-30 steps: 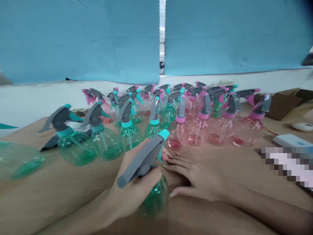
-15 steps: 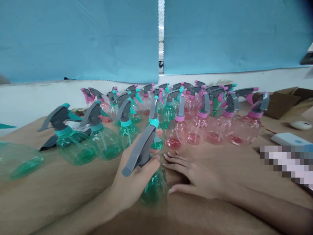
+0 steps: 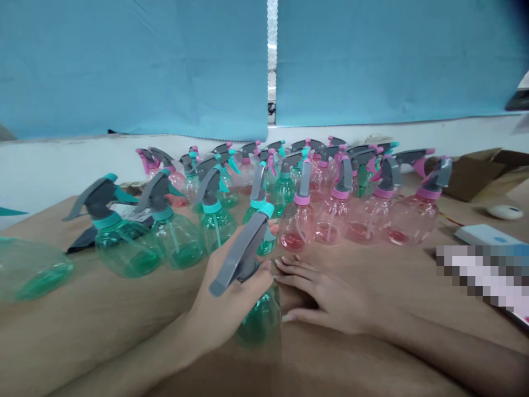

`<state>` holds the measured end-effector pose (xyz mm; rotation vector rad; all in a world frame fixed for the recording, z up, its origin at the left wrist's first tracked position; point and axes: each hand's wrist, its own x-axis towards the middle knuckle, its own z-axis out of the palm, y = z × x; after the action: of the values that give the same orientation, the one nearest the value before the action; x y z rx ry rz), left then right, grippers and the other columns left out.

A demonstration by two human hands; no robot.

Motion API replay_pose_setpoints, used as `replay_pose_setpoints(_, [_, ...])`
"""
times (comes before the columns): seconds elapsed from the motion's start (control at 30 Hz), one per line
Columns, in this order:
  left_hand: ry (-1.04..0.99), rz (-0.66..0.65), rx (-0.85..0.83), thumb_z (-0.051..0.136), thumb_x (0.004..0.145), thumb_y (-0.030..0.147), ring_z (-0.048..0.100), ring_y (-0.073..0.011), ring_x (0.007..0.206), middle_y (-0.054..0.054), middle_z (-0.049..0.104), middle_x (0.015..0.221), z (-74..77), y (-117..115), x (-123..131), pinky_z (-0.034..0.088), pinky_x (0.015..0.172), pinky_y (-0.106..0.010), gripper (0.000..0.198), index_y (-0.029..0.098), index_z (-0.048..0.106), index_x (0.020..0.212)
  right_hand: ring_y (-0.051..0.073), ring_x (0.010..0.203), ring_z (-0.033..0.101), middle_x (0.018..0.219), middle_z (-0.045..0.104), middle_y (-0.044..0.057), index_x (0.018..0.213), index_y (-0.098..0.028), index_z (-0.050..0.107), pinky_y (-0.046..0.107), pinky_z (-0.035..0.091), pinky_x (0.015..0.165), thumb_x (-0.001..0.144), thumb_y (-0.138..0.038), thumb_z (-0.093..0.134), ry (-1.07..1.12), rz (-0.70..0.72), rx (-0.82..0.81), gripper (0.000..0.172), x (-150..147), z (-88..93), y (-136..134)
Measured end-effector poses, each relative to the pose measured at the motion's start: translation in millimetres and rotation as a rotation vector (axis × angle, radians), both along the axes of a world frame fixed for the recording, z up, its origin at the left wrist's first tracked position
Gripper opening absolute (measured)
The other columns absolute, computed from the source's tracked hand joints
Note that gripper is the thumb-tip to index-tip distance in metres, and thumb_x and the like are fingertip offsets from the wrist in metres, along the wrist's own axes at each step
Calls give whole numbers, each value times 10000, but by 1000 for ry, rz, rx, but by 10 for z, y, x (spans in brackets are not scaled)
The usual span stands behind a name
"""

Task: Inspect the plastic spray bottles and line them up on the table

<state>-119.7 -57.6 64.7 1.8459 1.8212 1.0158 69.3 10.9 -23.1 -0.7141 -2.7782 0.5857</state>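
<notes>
My left hand [image 3: 223, 311] is closed round the neck of a green spray bottle [image 3: 260, 320], just under its grey trigger head [image 3: 242, 251] with a turquoise nozzle. The bottle stands in front of me, partly hidden by the hand. My right hand [image 3: 328, 292] lies palm down on the table with fingers stretched out, close beside the bottle's right side and holding nothing. Beyond the hands is a front row of spray bottles: green ones such as the green bottle [image 3: 176, 245] to the left, pink ones such as the pink bottle [image 3: 296, 229] to the right.
Several more green and pink spray bottles crowd behind the front row. Another green bottle [image 3: 37, 275] is at the left edge. An open cardboard box [image 3: 473, 173], a white computer mouse [image 3: 504, 212] and a white box [image 3: 487, 237] are at the right. Blue cloth [image 3: 136, 71] hangs behind.
The held bottle's trigger head has shifted slightly right, and its turquoise nozzle now shows clearly. My right hand has stayed nearly still.
</notes>
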Motion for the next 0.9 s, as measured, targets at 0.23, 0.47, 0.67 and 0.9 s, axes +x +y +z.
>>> replay_pose_setpoints(0.23, [-66, -25, -19, 488, 745, 248, 608, -182, 648, 33, 642, 713, 32, 29, 48, 505, 594, -262, 352, 264, 557, 1090, 254, 1350, 317, 1447, 395, 98, 1384, -186, 418, 441, 262, 1110, 835, -654, 450, 51, 4, 5, 722, 2, -39, 16])
replay_pose_setpoints(0.47, [-111, -29, -5, 496, 763, 227, 643, -174, 754, 19, 681, 853, 28, 49, 95, 529, 673, -254, 411, 279, 544, 1168, 259, 1342, 332, 1433, 413, 107, 1365, -190, 447, 448, 277, 1100, 826, -645, 478, 102, 6, 2, 705, -1, -60, 16])
replay_pose_setpoints(0.67, [-137, -38, 36, 508, 744, 186, 665, -175, 812, -4, 692, 1002, 41, 69, 109, 543, 758, -281, 457, 271, 541, 1192, 256, 1345, 327, 1442, 397, 106, 1359, -181, 454, 449, 266, 1106, 827, -639, 484, 102, 11, 1, 702, -1, -74, 22])
replay_pose_setpoints(0.9, [-180, -67, 77, 514, 748, 145, 636, -197, 1024, -19, 601, 1254, 31, 92, 140, 529, 880, -302, 466, 274, 509, 1197, 251, 1353, 312, 1446, 391, 106, 1363, -170, 443, 445, 268, 1110, 820, -638, 497, 94, 21, 6, 719, 1, -68, 19])
